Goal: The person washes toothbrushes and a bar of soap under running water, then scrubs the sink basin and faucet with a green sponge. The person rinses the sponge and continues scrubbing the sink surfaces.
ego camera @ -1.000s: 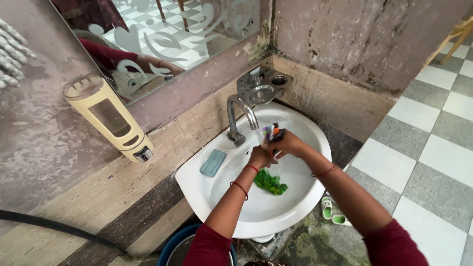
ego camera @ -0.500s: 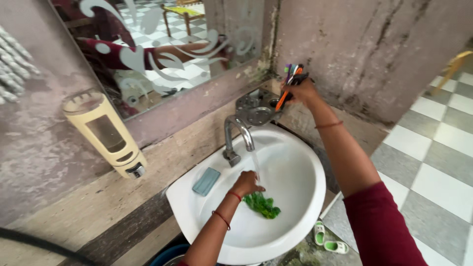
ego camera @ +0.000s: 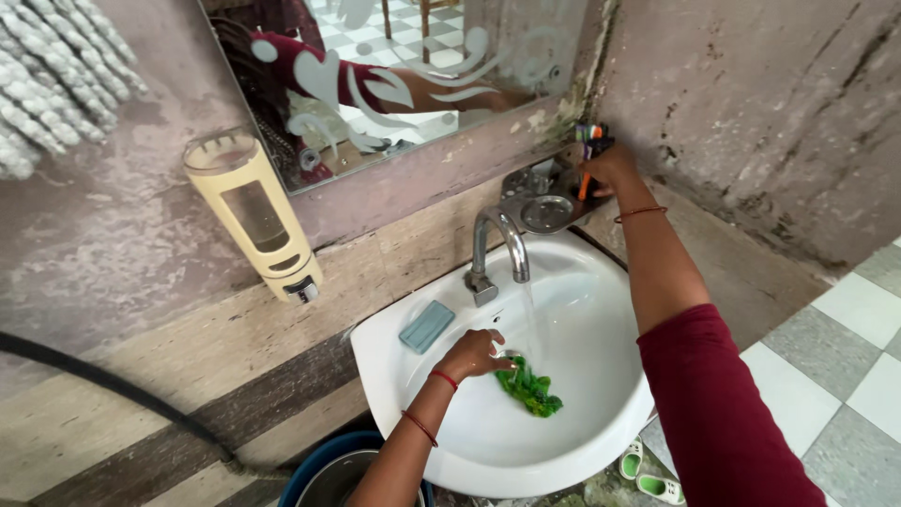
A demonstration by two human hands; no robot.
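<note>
in the head view, the right hand (ego camera: 610, 167) is raised to the back corner above the sink, its fingers (ego camera: 601, 175) closed round a bunch of toothbrushes (ego camera: 589, 141) whose coloured heads stick up above the fist, while the handles point down just over the metal holder (ego camera: 540, 195) fixed to the wall; whether the handles have entered one of the holder's rings cannot be told. the left hand (ego camera: 474, 355) is down in the white washbasin (ego camera: 563, 449), fingers loosely curled, resting at the near end of a green scrubber (ego camera: 530, 388) that lies on the basin floor just right of those fingers; it seems to be touched or lightly pinched, not lifted. water runs from the steel tap (ego camera: 497, 246) in a thin stream falling just beyond the left fingers. a blue soap bar (ego camera: 427, 326) sits on the basin rim to the left of them. judged from this, the brushes look rinsed and nearly put back, while the scrubbing of the basin looks barely begun and the tap is not yet shut off.
</note>
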